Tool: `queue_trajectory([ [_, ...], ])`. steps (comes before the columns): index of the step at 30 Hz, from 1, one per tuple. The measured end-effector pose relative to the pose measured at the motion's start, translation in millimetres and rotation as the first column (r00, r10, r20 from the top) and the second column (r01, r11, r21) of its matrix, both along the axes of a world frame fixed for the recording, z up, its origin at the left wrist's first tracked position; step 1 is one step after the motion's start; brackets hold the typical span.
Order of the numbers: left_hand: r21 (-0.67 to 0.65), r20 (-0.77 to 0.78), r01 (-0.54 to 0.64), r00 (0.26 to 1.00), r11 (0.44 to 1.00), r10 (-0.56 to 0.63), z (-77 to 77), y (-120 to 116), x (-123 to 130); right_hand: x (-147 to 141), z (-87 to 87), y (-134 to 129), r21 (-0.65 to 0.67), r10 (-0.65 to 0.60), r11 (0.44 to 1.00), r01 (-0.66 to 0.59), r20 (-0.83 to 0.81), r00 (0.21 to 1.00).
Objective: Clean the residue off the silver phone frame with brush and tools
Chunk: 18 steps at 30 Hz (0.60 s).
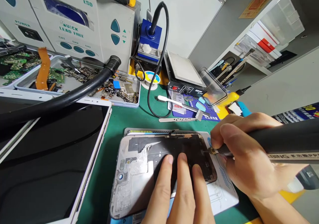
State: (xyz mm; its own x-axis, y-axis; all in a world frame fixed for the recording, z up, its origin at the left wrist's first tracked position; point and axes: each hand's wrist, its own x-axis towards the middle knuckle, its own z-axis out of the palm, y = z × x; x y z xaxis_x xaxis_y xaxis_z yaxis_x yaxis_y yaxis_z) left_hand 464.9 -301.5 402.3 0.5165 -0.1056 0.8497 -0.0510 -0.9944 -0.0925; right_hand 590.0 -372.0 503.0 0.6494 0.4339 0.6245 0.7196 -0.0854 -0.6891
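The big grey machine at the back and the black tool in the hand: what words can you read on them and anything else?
Grey machine: "POWER", "ESD", "QUICK LEAD FREE", "AIR", "CH1", "CH2", "CH3"; the model number at the top is cut off.
Black tool held in the right hand: letters "BING", the rest blurred.
Blue packet: too blurred.
Heating plate front label: too small.

Opened phone (149, 164) on mat (224, 187) — tablet (47, 161) left, parts tray (119, 91) behind.

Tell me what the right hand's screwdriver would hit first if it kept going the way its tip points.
The right hand aims the black screwdriver leftward; its tip already sits at the opened phone's right edge. Beyond that, likely the left hand's fingers, though depth is unclear.
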Motion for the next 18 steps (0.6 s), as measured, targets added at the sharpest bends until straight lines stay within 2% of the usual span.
queue_trajectory([
  [10, -0.028, 0.016, -0.044, 0.999, 0.999, 0.044, 0.0, -3.2, 2.5, -0.6, 0.1, -3.0, -0.026, 0.057, 0.998, -0.057, -0.006, 0.998],
  [13, -0.028, 0.013, -0.029, 0.999, 0.999, 0.030, -0.8, -3.5, 2.2, 0.6, -0.6, -3.1, -0.017, 0.054, 0.998, -0.053, 0.041, 0.998],
  [18, -0.047, 0.013, -0.042, 0.999, 0.998, 0.043, -1.5, -4.1, 2.7, -0.1, 0.1, -3.8, -0.083, 0.060, 0.995, -0.055, 0.054, 0.997],
])
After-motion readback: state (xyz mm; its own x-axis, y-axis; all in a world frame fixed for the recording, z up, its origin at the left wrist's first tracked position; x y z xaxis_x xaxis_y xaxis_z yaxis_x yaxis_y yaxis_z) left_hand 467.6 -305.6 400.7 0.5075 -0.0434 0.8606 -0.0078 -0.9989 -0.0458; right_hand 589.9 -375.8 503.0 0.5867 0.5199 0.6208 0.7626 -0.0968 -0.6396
